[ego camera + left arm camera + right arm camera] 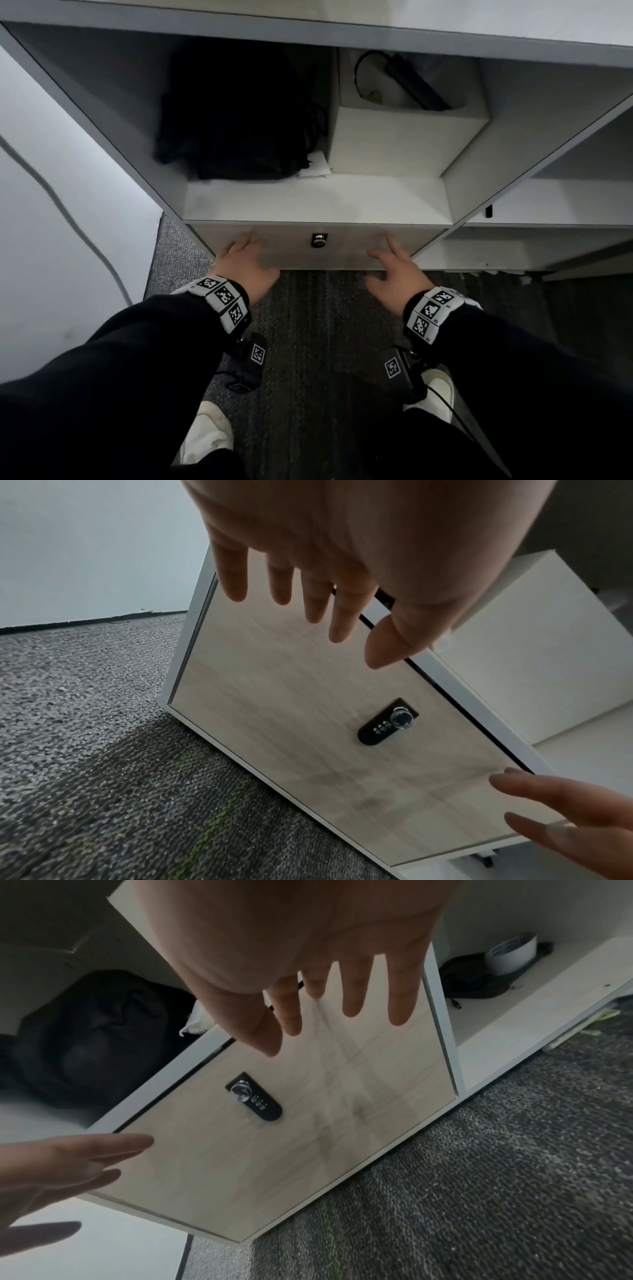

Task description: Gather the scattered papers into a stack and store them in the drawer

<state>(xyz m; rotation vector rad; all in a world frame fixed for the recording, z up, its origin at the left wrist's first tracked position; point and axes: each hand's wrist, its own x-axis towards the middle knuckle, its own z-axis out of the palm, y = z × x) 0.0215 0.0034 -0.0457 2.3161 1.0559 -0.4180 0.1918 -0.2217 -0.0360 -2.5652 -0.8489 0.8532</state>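
The drawer (342,251) sits at the bottom of a white cabinet, its pale wood front (308,696) (308,1110) flush with the frame and a black combination lock (319,239) (388,721) (254,1096) at its middle. My left hand (245,260) (308,588) is spread flat at the left part of the front, my right hand (394,263) (342,988) at the right part, fingers straight. Neither holds anything. Whether the fingertips touch the wood is unclear. No papers are in view.
A black bag (236,116) and a white box (404,140) holding a dark cable device stand on the shelf above the drawer. Grey carpet (325,342) lies in front, a white wall (51,205) with a cable at left, another cabinet bay (548,205) at right.
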